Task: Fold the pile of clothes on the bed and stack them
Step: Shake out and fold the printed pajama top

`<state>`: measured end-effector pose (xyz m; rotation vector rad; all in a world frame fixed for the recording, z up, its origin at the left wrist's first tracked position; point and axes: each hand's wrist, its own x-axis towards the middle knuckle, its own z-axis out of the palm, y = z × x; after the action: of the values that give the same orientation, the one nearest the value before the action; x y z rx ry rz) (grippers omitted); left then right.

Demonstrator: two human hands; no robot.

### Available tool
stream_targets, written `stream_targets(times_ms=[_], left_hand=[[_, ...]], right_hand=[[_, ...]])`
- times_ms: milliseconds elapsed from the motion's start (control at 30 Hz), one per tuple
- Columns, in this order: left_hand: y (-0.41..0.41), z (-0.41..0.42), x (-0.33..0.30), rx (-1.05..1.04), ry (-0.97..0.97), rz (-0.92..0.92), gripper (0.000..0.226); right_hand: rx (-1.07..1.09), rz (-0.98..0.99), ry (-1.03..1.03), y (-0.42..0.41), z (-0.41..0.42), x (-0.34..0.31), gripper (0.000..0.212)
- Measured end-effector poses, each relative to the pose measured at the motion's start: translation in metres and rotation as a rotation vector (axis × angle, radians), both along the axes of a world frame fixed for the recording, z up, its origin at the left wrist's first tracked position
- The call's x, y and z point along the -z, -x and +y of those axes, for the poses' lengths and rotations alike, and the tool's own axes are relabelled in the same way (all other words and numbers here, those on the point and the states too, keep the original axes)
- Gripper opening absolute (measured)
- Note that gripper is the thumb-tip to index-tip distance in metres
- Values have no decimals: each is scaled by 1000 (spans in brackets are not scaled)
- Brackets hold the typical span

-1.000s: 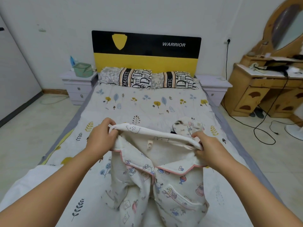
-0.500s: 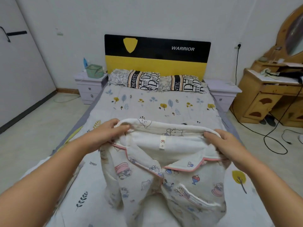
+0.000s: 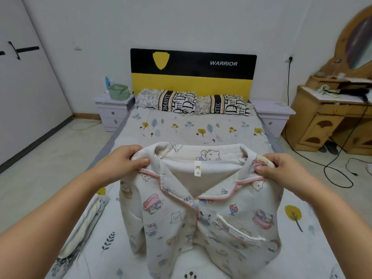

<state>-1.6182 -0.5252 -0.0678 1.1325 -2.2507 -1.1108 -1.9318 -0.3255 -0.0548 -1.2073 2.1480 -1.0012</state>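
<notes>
Left hand: my left hand [image 3: 128, 160] is pinching the left shoulder of the pajama top [image 3: 203, 210], thumb on the near face, fingers curling over the top edge.
Right hand: my right hand [image 3: 281, 169] is gripping the right shoulder just beside the collar, thumb pressing the printed cloth, fingers wrapping behind it.
Pajama top: it is hanging between my two hands, front facing me, spread shoulder to shoulder. Pink piping is running along the collar; a small neck label is showing at the middle, between the hands. A chest pocket is sitting below my right hand.
Lower part: the body is dropping below both hands toward the bed [image 3: 193, 127]. I cannot tell whether the hem is touching the sheet.
Bed: the leaf-print sheet is lying under and beyond the garment. Two pillows [image 3: 193, 103] are resting against the black and yellow headboard [image 3: 193, 73], well apart from the hands.
Left of bed: a green basket [image 3: 118, 91] is standing on the nightstand [image 3: 112, 109].
Right of bed: a wooden dresser [image 3: 330, 117] is standing by the wall, with a black cable [image 3: 330, 174] trailing on the floor.
</notes>
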Motion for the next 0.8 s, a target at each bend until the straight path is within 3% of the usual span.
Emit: stream_targets(times_ms=[100, 333, 567, 667, 733, 800], left_hand=[[-10, 10, -5, -32, 30, 75, 31], [-55, 48, -47, -61, 282, 118, 21], [-111, 90, -118, -9, 331, 195, 55], [-119, 96, -141, -22, 326, 278, 29], [-114, 91, -144, -45, 328, 280, 17], [-101, 84, -134, -51, 323, 217, 16]], right_hand=[[43, 91, 72, -23, 12, -11, 7], [83, 236, 157, -90, 56, -55, 10], [9, 220, 292, -133, 111, -107, 4], [26, 202, 243, -87, 125, -108, 33], [47, 240, 237, -61, 119, -107, 22], [90, 206, 261, -95, 105, -116, 14]])
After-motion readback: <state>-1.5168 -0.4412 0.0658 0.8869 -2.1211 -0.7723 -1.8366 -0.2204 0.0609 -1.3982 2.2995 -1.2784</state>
